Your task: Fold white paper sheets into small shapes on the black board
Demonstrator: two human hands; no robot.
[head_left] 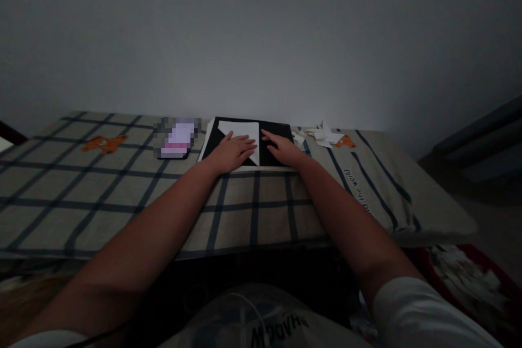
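A white sheet of paper [243, 131], partly folded, lies on a black board [281, 130] at the far edge of a bed covered in a checked cloth [134, 190]. My left hand [233, 151] lies flat on the paper with its fingers stretched out. Beside it, my right hand [282, 148] rests flat on the black board at the paper's right edge, fingers extended. Neither hand grips anything.
A blurred phone-like object [177, 138] lies left of the board. Several folded white paper pieces [324, 135] sit to the right. Orange animal prints [104, 144] mark the cloth. A plain wall rises behind. A red patterned rug [460, 272] covers the floor at right.
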